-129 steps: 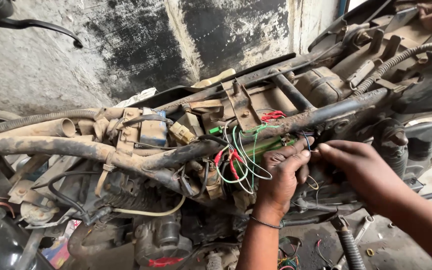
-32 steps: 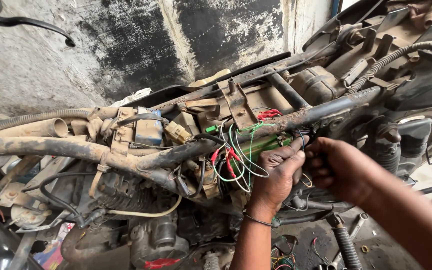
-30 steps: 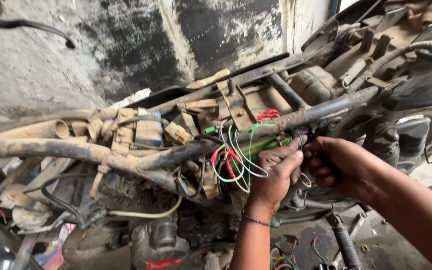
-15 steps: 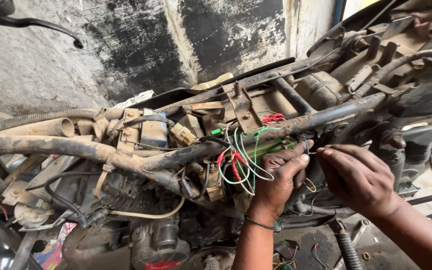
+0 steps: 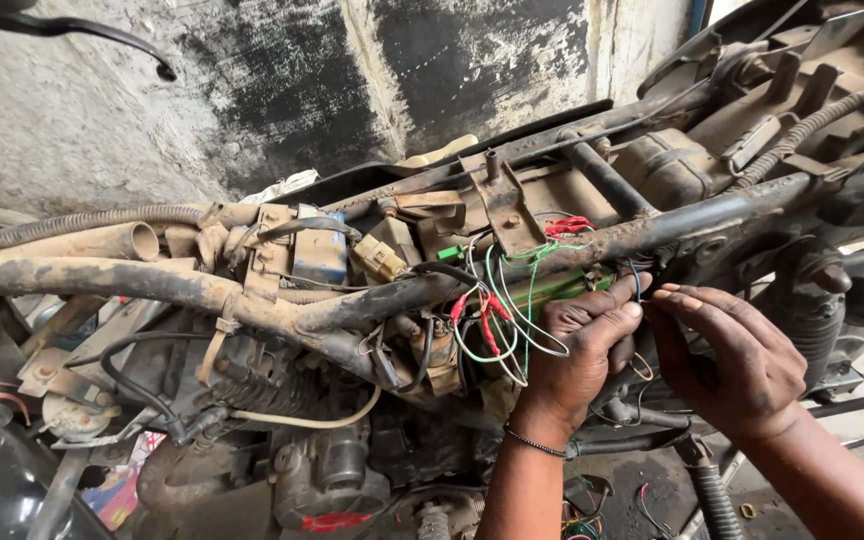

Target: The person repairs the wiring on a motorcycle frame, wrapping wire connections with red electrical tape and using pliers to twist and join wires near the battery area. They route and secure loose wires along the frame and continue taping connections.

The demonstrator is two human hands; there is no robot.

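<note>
the left hand [image 5: 574, 352] and right hand [image 5: 727, 355] sit close together, fingertips nearly meeting under the mud-caked frame tube [image 5: 652, 228] of a stripped motorcycle. both pinch at thin wires [image 5: 636, 283] there; whether either truly grips one cannot be told. just left of the left hand hangs a loose bundle of green, white and red wires [image 5: 500, 315]. a yellowish connector [image 5: 377, 258] sits further left.

Muddy motorcycle frame [image 5: 252, 295], tangled coloured wires [image 5: 497, 320], corrugated hose [image 5: 82, 222] along it
</note>
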